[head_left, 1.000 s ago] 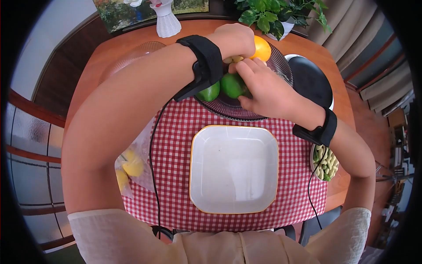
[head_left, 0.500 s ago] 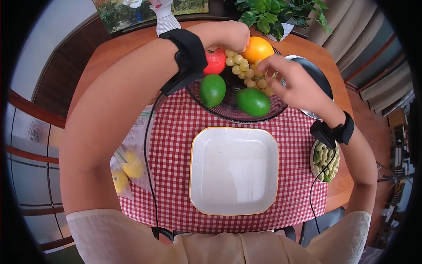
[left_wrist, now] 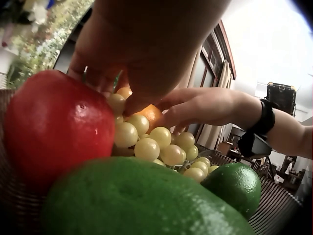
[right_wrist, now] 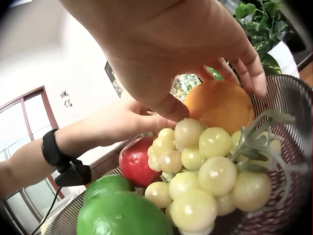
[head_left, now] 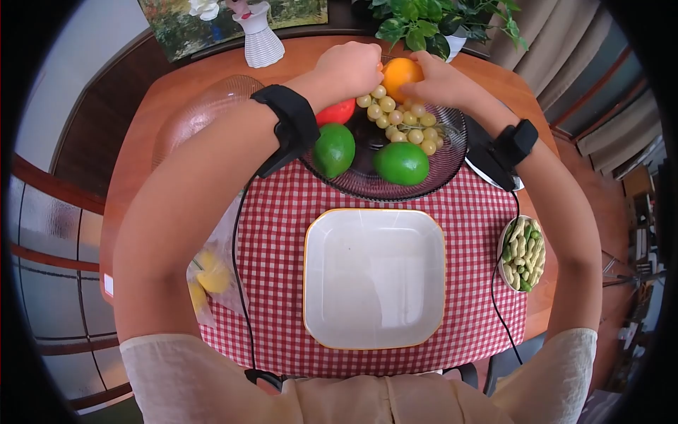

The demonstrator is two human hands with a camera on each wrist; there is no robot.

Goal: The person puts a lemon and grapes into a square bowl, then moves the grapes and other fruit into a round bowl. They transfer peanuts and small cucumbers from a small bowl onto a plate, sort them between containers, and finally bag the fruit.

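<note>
In a purplish ribbed glass bowl (head_left: pixel 447 166), my right hand (head_left: pixel 441 78) curls round an orange (head_left: pixel 402 76), thumb in front and fingers over its far side. My left hand (head_left: pixel 351 68) reaches over the bowl's back left, between a red round fruit (left_wrist: pixel 61 127) and the orange. An orange-coloured bit shows under its fingers; I cannot tell whether it holds this. Pale green grapes (right_wrist: pixel 217 174) lie just in front of both hands. Two smooth green fruits, one at left (head_left: pixel 333 150) and one at right (head_left: pixel 402 163), sit at the bowl's near side.
A white square dish (head_left: pixel 374 279) stands on the red checked cloth (head_left: pixel 275 247). Peanuts with green pieces fill a small bowl (head_left: pixel 522 254) at right. At left are bagged yellow fruits (head_left: pixel 212 272) and a clear plate (head_left: pixel 205 113). A white vase (head_left: pixel 261 46) stands behind.
Both hands were together over the grapes, then parted. The grapes lie in the bowl's middle, and the right hand has moved back from beside them onto the orange.
</note>
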